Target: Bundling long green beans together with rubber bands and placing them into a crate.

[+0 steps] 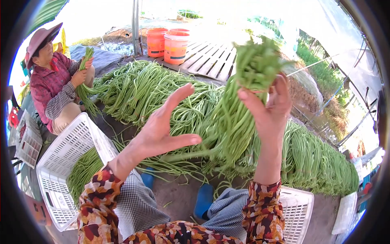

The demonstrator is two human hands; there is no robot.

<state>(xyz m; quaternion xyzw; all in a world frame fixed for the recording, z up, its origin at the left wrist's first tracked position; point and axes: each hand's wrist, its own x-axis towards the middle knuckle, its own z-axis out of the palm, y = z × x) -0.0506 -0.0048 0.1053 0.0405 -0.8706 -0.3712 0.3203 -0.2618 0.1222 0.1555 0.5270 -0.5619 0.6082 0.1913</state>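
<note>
A thick bundle of green yardlong beans (240, 122) hangs from my right hand (271, 102), which grips it near its blurred upper end. A reddish band shows around the bundle beside my thumb. My left hand (164, 128) is raised to the left of the bundle, fingers and thumb spread, with nothing in it. Behind both hands a long heap of yardlong beans (146, 91) runs across the ground. Its right part (317, 161) lies in neat, close rows. Some loose beans (173, 169) trail on the ground below my left hand.
On my left stands a white plastic crate (65, 140) holding beans; another white crate (297, 210) is at my right. A co-worker (58, 79) crouches at the left, holding a bunch of beans (85, 88). Orange buckets (176, 48) stand by a slatted platform (213, 58) and a metal post (136, 27).
</note>
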